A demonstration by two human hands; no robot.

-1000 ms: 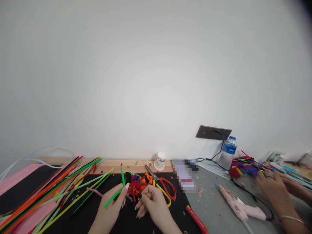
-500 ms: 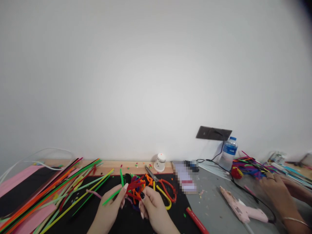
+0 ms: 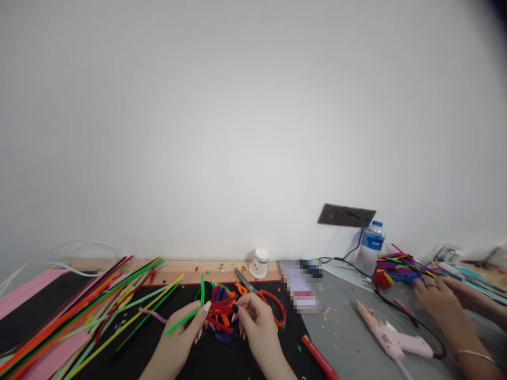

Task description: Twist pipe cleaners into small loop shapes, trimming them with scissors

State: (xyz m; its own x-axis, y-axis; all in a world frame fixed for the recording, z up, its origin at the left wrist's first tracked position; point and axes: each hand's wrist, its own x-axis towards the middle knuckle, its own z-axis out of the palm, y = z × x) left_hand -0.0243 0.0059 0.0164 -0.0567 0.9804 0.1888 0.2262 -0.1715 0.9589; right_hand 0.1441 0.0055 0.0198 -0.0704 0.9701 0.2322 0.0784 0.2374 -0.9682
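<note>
My left hand (image 3: pixel 185 328) is closed in a pinch on red and green pipe cleaners; a green pipe cleaner (image 3: pixel 182 321) slants out past the knuckles. Red pipe cleaners (image 3: pixel 221 305) span the gap between my two hands. At their other end my right hand (image 3: pixel 254 323) has thumb and finger pressed together on the red ones. Behind and below lies a bundle of orange, blue and purple pipe cleaners (image 3: pixel 224 334) on the black mat (image 3: pixel 138 363), partly hidden by my fingers. Scissors (image 3: pixel 246 281) with red and yellow handles rest just beyond my right hand.
Long loose pipe cleaners (image 3: pixel 103 316) spread across the left. A white paper cup (image 3: pixel 259 263) stands upside down by the wall. To the right are a phone (image 3: pixel 301 290), a red tube-shaped tool (image 3: pixel 319 358), a pink glue gun (image 3: pixel 390 335), a water bottle (image 3: pixel 370 248) and a co-worker's hands (image 3: pixel 439 303).
My right hand has shifted slightly right and up, drawing away from the left along the red pipe cleaners. More of the blue-purple bundle shows. The co-worker's hands have moved a little left.
</note>
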